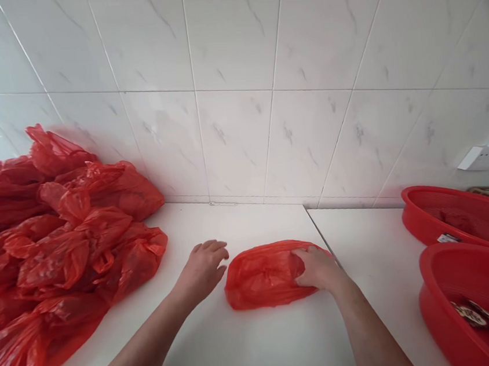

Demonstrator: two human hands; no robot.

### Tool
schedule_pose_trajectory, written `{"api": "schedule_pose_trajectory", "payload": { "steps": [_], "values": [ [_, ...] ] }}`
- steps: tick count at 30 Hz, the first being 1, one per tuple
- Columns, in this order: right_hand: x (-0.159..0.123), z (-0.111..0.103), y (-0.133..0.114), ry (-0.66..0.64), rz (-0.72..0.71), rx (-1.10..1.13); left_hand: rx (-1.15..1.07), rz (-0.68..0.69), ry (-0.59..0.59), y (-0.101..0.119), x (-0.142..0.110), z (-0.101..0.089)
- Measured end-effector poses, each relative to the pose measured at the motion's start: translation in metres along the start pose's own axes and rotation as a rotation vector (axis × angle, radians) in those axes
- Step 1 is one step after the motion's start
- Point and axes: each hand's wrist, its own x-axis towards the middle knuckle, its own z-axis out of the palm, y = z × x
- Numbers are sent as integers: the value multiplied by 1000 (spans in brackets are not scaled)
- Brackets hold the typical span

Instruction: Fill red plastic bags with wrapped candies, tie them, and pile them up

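Note:
A red plastic bag lies spread on the white tabletop in front of me, its mouth facing up and its rim forming a wide oval. My right hand reaches over the bag's right side, thumb and fingers curled inside the rim. A darker red patch shows between them; whether it is a small packet or folded plastic I cannot make out. Just off the bag's left edge, my left hand hovers with its fingers loosely apart and nothing in it.
Several knotted, filled red plastic bags are heaped on the left. To the right stand two red plastic baskets; the nearer basket holds wrapped packets, the farther basket sits behind. A tiled wall closes off the back.

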Motion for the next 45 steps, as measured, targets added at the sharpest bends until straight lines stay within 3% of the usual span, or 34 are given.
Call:
{"api": "schedule_pose_trajectory", "payload": {
  "steps": [2,3,4,7,10,12,15,18,22,26,30,34,41,45],
  "values": [
    [-1,3,-8,-11,-14,-5,-39,26,174,24,3,-3],
    [-2,4,-12,-16,-21,-8,-83,52,193,39,4,-1],
    [-3,6,-17,-22,-28,-12,-132,76,163,54,4,3],
    [-7,9,-25,-47,-50,-32,-159,90,-126,84,8,23],
    [-10,6,-20,-54,-71,-57,-51,-49,-312,75,14,42],
    [-12,0,-11,-62,-72,-67,-25,-117,-364,56,17,46],
    [-17,-13,-1,-90,-53,-58,-54,-87,-392,33,18,39],
    [-28,-29,-6,-80,-24,-36,-64,34,-343,35,16,28],
    [-42,-39,-28,70,-35,71,-111,233,-251,61,11,20],
    [-31,-19,-41,65,-127,184,-112,375,-288,76,0,28],
    [-9,10,-34,98,-88,181,-65,417,-333,74,-13,38],
    [-1,17,-30,165,-61,183,-103,438,-294,73,-22,36],
    [-33,-15,-57,326,-67,136,-159,477,-81,67,-23,43],
    [-86,-52,-52,550,-129,308,-133,539,62,62,-26,57]
  ]
}}
